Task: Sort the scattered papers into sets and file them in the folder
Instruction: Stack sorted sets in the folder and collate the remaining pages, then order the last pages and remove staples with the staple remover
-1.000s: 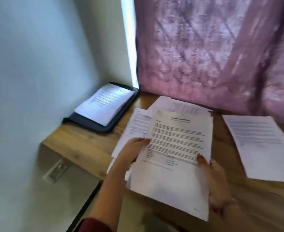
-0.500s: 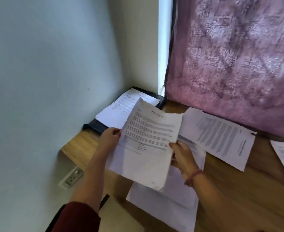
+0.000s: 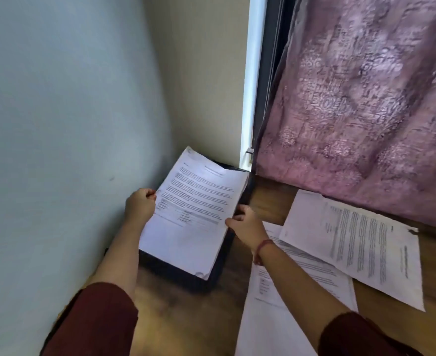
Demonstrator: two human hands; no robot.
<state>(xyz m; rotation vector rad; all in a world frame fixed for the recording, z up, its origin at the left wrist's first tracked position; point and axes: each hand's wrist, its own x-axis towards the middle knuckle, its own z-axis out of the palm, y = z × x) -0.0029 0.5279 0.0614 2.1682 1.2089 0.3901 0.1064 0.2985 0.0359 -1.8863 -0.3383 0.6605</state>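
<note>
Nearest the camera, two dark red sleeves (image 3: 96, 319) are reaching forward over the wooden counter (image 3: 186, 322). Loose printed papers (image 3: 299, 286) are lying overlapped on the counter under the right forearm, and a larger printed sheet (image 3: 353, 250) is resting on top of them, turned sideways, with its far edge near the curtain.

Farther on, both hands are holding one set of printed pages (image 3: 193, 214) over the black folder (image 3: 186, 277), which is sitting in the corner against the wall. The left hand (image 3: 139, 205) is closing its grip on the set's left edge, fingers curled around it; the right hand (image 3: 247, 226) — a red band at its wrist — is pinching the right edge. The set's near end is lying low over the folder, with more pages showing beneath its corner.

Beyond, a purple patterned curtain (image 3: 361, 106) is hanging beside a white window frame (image 3: 253, 80) and the pale wall (image 3: 57, 124).
</note>
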